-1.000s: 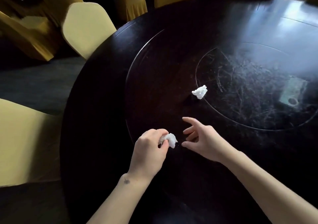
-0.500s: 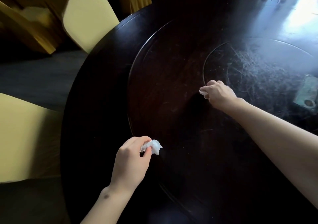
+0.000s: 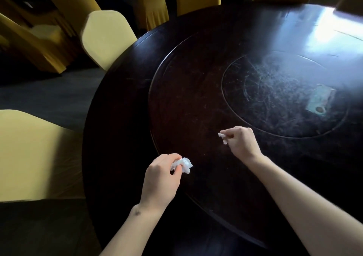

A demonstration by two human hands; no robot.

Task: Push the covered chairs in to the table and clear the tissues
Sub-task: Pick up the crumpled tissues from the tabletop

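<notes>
Now each hand pinches a crumpled tissue above the dark table (image 3: 117,118): left hand (image 3: 160,179) holds one tissue (image 3: 183,164), right hand (image 3: 241,142) another tissue (image 3: 223,138).

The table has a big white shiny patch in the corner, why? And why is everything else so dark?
Head view: window-like light glares off the glossy table at top right, washing out the surface; elsewhere it is dim, though both tissues show bright.

Two crumpled tissues (image 3: 183,164) (image 3: 223,138), one per hand. Six yellow covered chairs (image 3: 107,37) around table edge. One round table (image 3: 121,118).
</notes>
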